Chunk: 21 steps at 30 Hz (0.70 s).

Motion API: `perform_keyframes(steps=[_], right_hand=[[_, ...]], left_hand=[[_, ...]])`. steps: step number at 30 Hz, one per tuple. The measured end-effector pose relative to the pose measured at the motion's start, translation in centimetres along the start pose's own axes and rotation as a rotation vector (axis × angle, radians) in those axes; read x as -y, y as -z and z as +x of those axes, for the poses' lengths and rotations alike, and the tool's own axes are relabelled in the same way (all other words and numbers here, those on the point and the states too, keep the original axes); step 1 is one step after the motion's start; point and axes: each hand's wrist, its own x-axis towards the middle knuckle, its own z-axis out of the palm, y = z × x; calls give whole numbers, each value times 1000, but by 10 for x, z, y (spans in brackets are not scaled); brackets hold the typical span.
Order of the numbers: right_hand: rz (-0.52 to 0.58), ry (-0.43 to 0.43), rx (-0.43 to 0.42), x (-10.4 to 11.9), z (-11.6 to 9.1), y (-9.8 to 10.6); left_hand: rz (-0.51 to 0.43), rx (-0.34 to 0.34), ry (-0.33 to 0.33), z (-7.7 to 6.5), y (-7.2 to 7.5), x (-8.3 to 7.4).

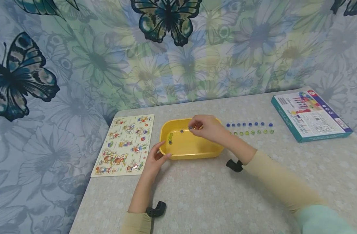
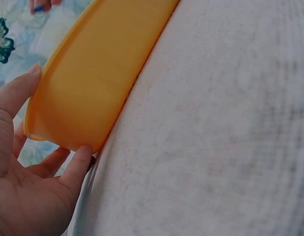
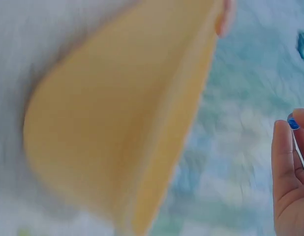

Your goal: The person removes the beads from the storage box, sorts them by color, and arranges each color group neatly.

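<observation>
A yellow tray [image 1: 196, 150] lies on the table, its near left corner gripped by my left hand [image 1: 153, 161]. In the left wrist view, thumb and fingers spread around the tray's end [image 2: 88, 93]. My right hand [image 1: 210, 128] is over the tray's far right part, pinching a blue marble [image 3: 292, 122] between thumb and fingertip. Inside the tray, several green marbles [image 1: 171, 136] sit by the left wall with a dark blue marble [image 1: 170, 142]. Another blue marble [image 1: 182, 131] lies near the far side.
Right of the tray run a row of blue marbles [image 1: 244, 124] and a row of green marbles [image 1: 253, 132], partly behind my right wrist. A picture board [image 1: 124, 143] lies left. A flat game box [image 1: 313, 113] is at the far right. A patterned cloth [image 1: 178, 71] hangs behind the table.
</observation>
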Motion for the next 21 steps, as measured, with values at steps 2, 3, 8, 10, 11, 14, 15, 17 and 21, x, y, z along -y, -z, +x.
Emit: perform_keyframes(steps=[2,3,8,10,11,14,15,17,21], right_hand=[[2,-9,-58,-5,-8,19],[-14,-29,-87,-9,-11,28],[-55,-152,-193,-42,-29,63],[-76,-208,-203,-58,-33,69],[-92,-236,-198,-65,-35,71],[-137,-303,-157,-88,-36,70],[-152,-320,-140,-95,-36,68],[-176,-347,-115,-108,-35,65],[-209,-376,-94,-127,-30,58]], left_hand=[[-1,3,-1,-1,0,0],[-4,7,-3,-1,1,0],[-14,15,-17,-2,2,0],[-14,16,-18,-1,2,1],[-15,15,-18,-1,3,1],[-15,15,-24,-1,3,2],[-16,13,-23,-1,2,2],[-10,10,-25,-1,2,2],[-1,7,-32,-2,1,1]])
